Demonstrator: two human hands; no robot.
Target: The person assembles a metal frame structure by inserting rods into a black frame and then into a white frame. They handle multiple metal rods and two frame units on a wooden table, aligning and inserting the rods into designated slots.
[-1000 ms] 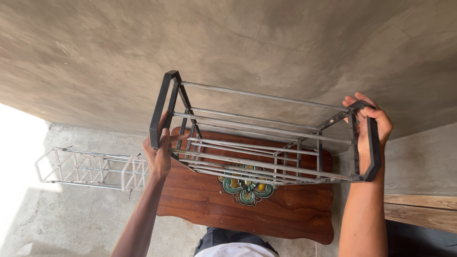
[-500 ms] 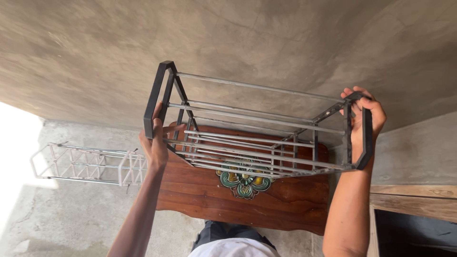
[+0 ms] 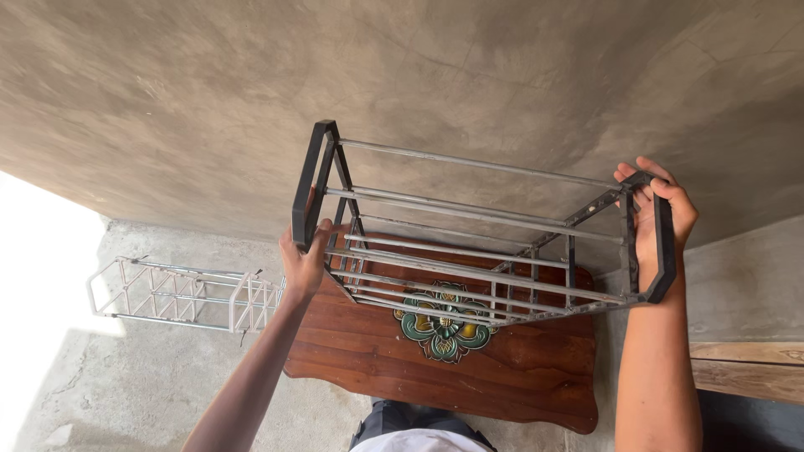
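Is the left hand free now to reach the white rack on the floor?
Probably not: the left hand grips the dark rack by its end frame, and the white rack lies apart, lower left.

A grey cement wall (image 3: 435,75), mottled and crossed by faint hairline cracks, is filling the upper part of the view. A rough concrete floor (image 3: 109,385) is lying below it. Strong daylight is washing out the floor at the left edge. A dark wooden table (image 3: 519,377) with a scalloped edge is standing on the floor, and a green and gold floral inlay (image 3: 442,328) is showing at its centre. A white wire rack (image 3: 180,293) is lying on the floor left of the table. A wooden plank (image 3: 745,368) is running along the right edge.
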